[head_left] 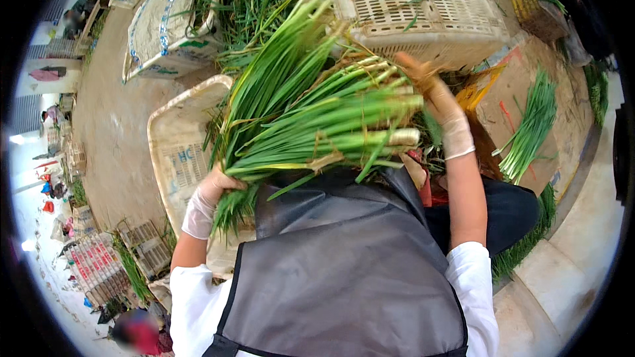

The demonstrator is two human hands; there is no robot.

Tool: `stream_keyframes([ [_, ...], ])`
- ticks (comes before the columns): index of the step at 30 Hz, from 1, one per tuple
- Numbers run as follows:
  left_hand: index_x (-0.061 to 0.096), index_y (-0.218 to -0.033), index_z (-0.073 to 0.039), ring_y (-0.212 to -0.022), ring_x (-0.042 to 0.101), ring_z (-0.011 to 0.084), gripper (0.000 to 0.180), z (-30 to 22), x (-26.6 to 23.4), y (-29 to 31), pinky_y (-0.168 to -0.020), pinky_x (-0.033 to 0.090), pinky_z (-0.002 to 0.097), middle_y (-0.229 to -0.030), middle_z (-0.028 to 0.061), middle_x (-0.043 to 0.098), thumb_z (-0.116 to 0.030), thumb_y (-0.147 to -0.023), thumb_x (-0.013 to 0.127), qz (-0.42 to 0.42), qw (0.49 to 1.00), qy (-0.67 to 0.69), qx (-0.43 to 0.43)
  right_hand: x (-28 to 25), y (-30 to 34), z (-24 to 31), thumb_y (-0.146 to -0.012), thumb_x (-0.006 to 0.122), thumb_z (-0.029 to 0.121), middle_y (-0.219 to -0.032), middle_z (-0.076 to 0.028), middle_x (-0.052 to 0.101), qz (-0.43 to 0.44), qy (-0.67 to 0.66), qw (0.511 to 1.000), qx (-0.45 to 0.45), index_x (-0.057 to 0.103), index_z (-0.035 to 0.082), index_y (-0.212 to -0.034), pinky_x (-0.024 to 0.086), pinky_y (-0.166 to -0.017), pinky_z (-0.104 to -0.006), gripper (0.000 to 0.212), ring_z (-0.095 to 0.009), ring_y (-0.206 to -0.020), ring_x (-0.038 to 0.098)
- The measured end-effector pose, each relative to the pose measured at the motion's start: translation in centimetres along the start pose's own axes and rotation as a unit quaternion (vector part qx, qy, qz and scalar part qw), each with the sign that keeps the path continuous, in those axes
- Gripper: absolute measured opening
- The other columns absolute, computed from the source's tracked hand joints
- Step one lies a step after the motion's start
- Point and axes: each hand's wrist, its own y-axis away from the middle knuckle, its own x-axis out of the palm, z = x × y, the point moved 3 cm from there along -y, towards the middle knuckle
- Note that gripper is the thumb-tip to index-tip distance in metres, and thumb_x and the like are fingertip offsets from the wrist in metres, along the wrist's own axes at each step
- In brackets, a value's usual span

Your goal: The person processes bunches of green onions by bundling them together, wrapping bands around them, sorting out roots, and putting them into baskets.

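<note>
A large bunch of green chives (311, 125) lies across my lap, its pale cut ends to the right and its leaf tips to the left. My left hand (217, 185), in a thin clear glove, is closed around the leafy end, and some tips hang down below it. Beside the pale ends is my right hand (428, 82), also gloved and slightly blurred. Its fingers are stretched out and it holds nothing that I can see. Under the leaves, a grey apron (344, 271) covers my lap.
A white plastic crate (175, 132) stands at my left, partly under the leaves. Ahead are a slatted crate (423, 10) and a heap of loose greens (254, 0). To the right, a smaller green bunch (534, 125) rests on cardboard (509, 86).
</note>
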Motion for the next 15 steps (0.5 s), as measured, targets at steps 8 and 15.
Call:
stream_keyframes([
  [8,0.064,-0.107,0.000,-0.066,0.059,0.0107,0.047,1.9,6.0,0.9,-0.059,0.044,0.0207,-0.084,0.0056,0.067,-0.006,-0.060,0.067,0.060,0.976,0.194,-0.076,5.5,1.4,2.1,-0.097,0.042,0.033,-0.127,-0.006,0.053,0.065,0.073,0.995,0.022,0.035,0.003,-0.138,0.045,-0.093,-0.0282,0.051,-0.017,-0.108,0.055],
  [15,0.062,-0.109,0.001,-0.073,0.061,0.0128,0.050,1.3,7.4,0.7,-0.064,0.047,0.0225,-0.088,0.0070,0.067,-0.008,-0.061,0.067,0.060,0.977,0.193,-0.070,9.0,0.7,0.9,-0.081,0.065,0.044,-0.104,-0.009,0.064,0.221,0.318,0.920,0.059,0.058,0.003,-0.119,0.044,-0.085,-0.0280,0.056,-0.016,-0.091,0.056],
])
